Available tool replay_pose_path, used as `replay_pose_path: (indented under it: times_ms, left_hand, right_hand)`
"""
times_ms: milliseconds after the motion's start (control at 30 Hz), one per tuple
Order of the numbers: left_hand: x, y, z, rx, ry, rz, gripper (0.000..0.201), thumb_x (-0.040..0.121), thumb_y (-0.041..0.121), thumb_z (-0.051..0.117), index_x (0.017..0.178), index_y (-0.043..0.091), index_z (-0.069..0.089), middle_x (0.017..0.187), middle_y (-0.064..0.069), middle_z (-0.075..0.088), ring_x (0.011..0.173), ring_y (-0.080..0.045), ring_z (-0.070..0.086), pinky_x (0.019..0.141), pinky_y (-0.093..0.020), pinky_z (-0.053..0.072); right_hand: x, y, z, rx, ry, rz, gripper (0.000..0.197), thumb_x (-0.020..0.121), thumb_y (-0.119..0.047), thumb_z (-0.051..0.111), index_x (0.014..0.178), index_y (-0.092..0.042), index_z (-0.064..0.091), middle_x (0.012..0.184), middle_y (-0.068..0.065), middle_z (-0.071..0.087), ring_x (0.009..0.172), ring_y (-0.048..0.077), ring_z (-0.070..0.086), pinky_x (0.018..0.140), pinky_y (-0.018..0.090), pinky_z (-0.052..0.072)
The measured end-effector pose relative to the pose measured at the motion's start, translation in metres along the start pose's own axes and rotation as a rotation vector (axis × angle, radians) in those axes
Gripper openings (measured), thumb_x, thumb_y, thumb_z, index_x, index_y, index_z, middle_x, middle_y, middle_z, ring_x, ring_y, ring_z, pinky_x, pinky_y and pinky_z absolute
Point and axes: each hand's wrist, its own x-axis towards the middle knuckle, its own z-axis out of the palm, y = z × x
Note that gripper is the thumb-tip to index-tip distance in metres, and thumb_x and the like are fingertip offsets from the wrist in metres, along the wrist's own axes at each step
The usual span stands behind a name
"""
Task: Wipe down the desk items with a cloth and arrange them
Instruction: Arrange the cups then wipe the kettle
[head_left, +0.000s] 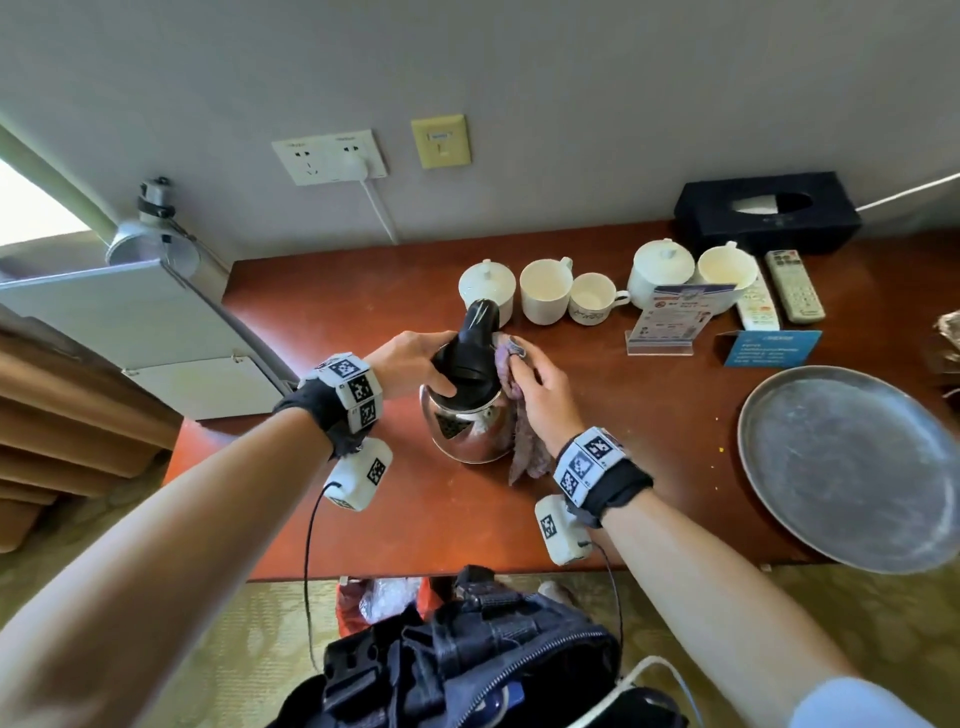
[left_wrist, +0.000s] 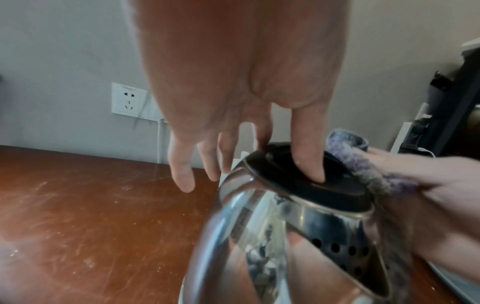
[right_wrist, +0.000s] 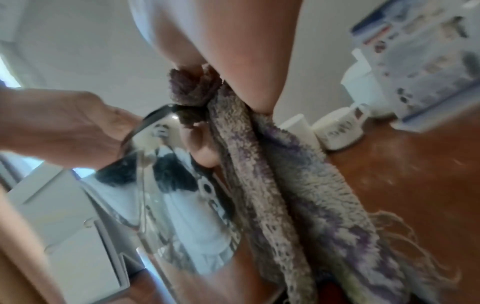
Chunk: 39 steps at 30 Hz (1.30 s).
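A steel kettle (head_left: 470, 431) with a black lid and handle stands on the red-brown desk (head_left: 363, 493). My left hand (head_left: 415, 364) grips its black top, the thumb (left_wrist: 309, 164) pressing on the lid (left_wrist: 298, 185) and the fingers reaching round the far side. My right hand (head_left: 524, 374) holds a purple-grey cloth (head_left: 527, 452) against the kettle's right side. The cloth (right_wrist: 285, 174) hangs down to the desk beside the shiny kettle body (right_wrist: 168, 195). The kettle's far side is hidden.
White cups (head_left: 545, 291) and lidded mugs (head_left: 485, 283) line the back of the desk, with a card stand (head_left: 670, 322), two remotes (head_left: 795, 286) and a black tissue box (head_left: 763, 213). A round metal tray (head_left: 841, 467) lies at the right. A white cabinet (head_left: 156, 322) stands left.
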Motion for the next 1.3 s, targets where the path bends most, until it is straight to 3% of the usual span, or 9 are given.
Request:
replay_pose_path:
  times_ms: [100,233,333,433,600,767,900,1100,1300]
  left_hand:
    - [0.003,-0.002,0.000,-0.011,0.006,0.012,0.066,0.081,-0.005,0.071,0.136,0.028,0.059,0.119,-0.001,0.071,0.112,-0.019,0.062,0.099,-0.030,0.044]
    - [0.005,-0.009,0.001,-0.039,0.003,-0.002,0.067,0.078,0.001,0.074,0.134,0.035,0.059,0.118,0.001,0.072,0.115,-0.021,0.063,0.106,-0.038,0.045]
    - [0.006,-0.007,0.012,-0.041,0.027,-0.026,0.069,0.075,0.022,0.074,0.140,0.033,0.054,0.121,-0.003,0.069,0.113,-0.022,0.063,0.105,-0.040,0.047]
    - [0.004,-0.004,0.022,-0.041,0.094,-0.055,0.100,0.055,0.062,0.071,0.147,0.033,0.045,0.125,-0.001,0.065,0.112,-0.021,0.062,0.101,-0.036,0.050]
    - [0.006,0.008,0.035,0.320,0.179,-0.131,0.114,0.041,0.090,0.063,0.136,0.031,0.043,0.119,-0.004,0.053,0.116,-0.027,0.051,0.097,-0.049,0.051]
    - [0.007,0.014,0.051,0.531,0.255,-0.137,0.112,0.055,0.084,0.072,0.137,0.018,0.034,0.124,-0.010,0.051,0.115,-0.029,0.046,0.097,-0.042,0.046]
    - [0.005,0.006,0.044,0.493,0.277,-0.104,0.106,0.054,0.081,0.075,0.134,0.021,0.039,0.119,-0.007,0.054,0.106,-0.024,0.047,0.094,-0.039,0.047]
    - [-0.013,-0.014,0.019,0.343,0.315,-0.044,0.112,0.059,0.066,0.084,0.147,0.016,0.037,0.133,-0.008,0.056,0.120,-0.027,0.053,0.101,-0.037,0.043]
    - [-0.025,-0.028,0.008,0.259,0.311,-0.062,0.125,0.035,0.079,0.064,0.145,0.025,0.038,0.127,0.001,0.059,0.112,-0.024,0.058,0.099,-0.039,0.047]
  right_hand:
    - [0.004,-0.011,0.006,-0.162,-0.074,-0.162,0.033,0.103,-0.017,0.047,0.134,-0.021,0.060,0.145,-0.006,0.051,0.134,0.004,0.044,0.112,0.019,0.032]
    - [0.009,-0.014,0.006,-0.339,-0.130,-0.205,0.035,0.104,-0.020,0.044,0.136,-0.021,0.058,0.153,-0.004,0.042,0.140,0.009,0.037,0.114,0.024,0.029]
    - [0.010,-0.011,0.002,-0.223,-0.099,-0.092,0.035,0.105,-0.021,0.043,0.139,-0.021,0.055,0.145,-0.005,0.051,0.133,0.007,0.045,0.111,0.020,0.033]
    - [0.012,0.001,-0.001,-0.058,-0.019,0.094,0.036,0.107,-0.026,0.041,0.141,-0.021,0.053,0.134,-0.006,0.058,0.124,0.008,0.051,0.102,0.017,0.036]
    - [0.011,0.044,-0.004,0.079,0.028,0.326,0.040,0.107,-0.031,0.040,0.145,-0.023,0.047,0.140,0.002,0.057,0.129,0.020,0.052,0.115,0.041,0.036]
    - [0.002,0.042,0.000,0.198,0.075,0.332,0.037,0.108,-0.027,0.038,0.143,-0.030,0.047,0.136,-0.003,0.057,0.126,0.016,0.053,0.106,0.030,0.042]
    - [-0.009,0.017,0.005,0.140,0.032,0.090,0.033,0.107,-0.023,0.039,0.136,-0.032,0.053,0.133,-0.016,0.056,0.127,0.002,0.050,0.102,0.014,0.039]
    - [-0.005,-0.008,0.033,-0.098,-0.124,-0.268,0.037,0.102,-0.009,0.047,0.137,-0.017,0.056,0.145,-0.015,0.042,0.141,0.000,0.034,0.117,0.018,0.025]
    - [0.008,0.012,0.029,0.073,-0.083,0.085,0.034,0.106,-0.021,0.041,0.139,-0.021,0.052,0.141,-0.001,0.055,0.130,0.011,0.050,0.110,0.026,0.037]
